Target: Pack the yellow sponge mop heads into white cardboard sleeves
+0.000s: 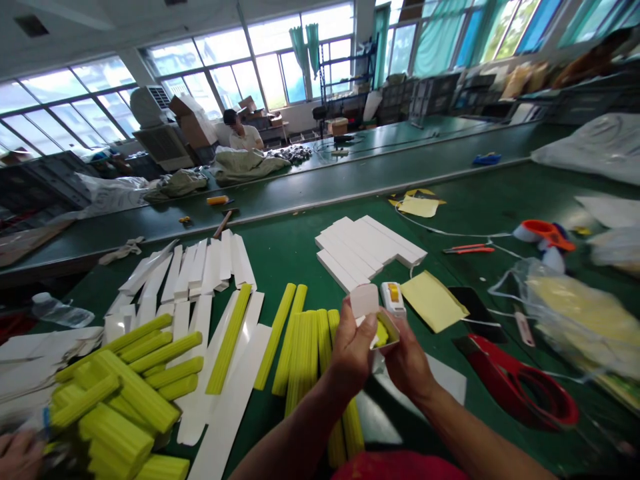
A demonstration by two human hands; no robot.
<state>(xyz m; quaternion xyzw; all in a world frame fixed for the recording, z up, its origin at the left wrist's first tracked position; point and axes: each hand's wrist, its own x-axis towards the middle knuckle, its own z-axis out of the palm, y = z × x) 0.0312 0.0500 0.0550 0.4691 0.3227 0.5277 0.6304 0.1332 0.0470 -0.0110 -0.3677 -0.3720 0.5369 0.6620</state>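
Note:
Both hands are closed around a small white carton [364, 301] whose end flap stands up, with something yellow-green [383, 331] showing inside the open end. My left hand [353, 347] grips its left side, thumb near the opening. My right hand [407, 363] holds the right side. Just beyond the carton lies a white device with a yellow switch [393, 297]. Ribbed yellow-green sticks [303, 347] lie in a row left of my forearms. Finished-looking closed white cartons [367, 247] lie side by side past my hands.
More yellow-green sticks [125, 393] are heaped at left, near another person's hand [23, 453]. Flat white cartons [200, 267] lie behind them. At right are yellow paper [434, 301], a red tape dispenser [520, 387], a cutter [469, 249] and a plastic bag [575, 307]. A person [245, 133] sits farther back.

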